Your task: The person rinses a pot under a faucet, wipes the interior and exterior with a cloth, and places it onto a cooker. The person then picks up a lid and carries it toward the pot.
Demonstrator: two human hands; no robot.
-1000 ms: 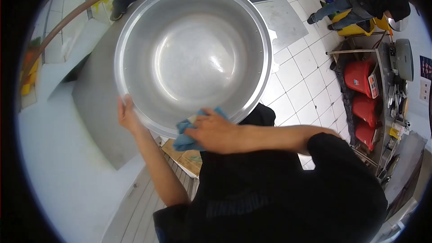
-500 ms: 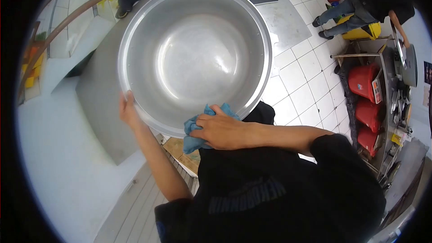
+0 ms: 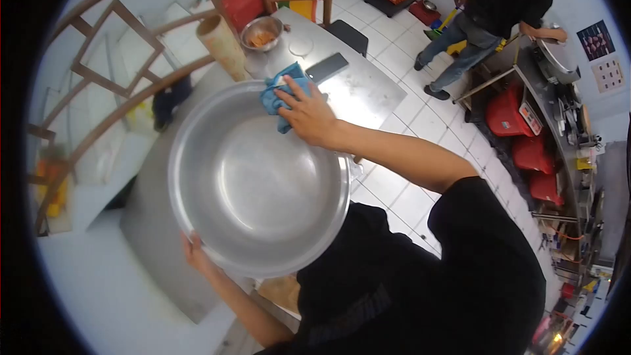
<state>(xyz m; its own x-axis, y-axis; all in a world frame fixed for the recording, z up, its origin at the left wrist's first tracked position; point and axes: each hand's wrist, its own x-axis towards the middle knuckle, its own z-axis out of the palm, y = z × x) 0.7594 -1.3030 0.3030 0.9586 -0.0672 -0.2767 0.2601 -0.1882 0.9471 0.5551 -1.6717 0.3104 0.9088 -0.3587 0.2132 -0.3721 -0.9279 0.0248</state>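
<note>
At the basin's [image 3: 256, 184] far rim, the right hand [image 3: 309, 117] presses a blue cloth [image 3: 281, 95].

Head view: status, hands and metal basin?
Left hand grips large round metal basin at near rim. Right hand holds blue cloth against far rim. Dark phone lies just beyond.

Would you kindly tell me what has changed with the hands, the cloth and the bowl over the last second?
The right hand carried the cloth from the near rim of the bowl across to its far rim. The left hand slid along the rim toward the near side. Unchanged: the left hand still grips the bowl, the right hand still presses the cloth to the rim, and the bowl's inside faces the camera.
</note>
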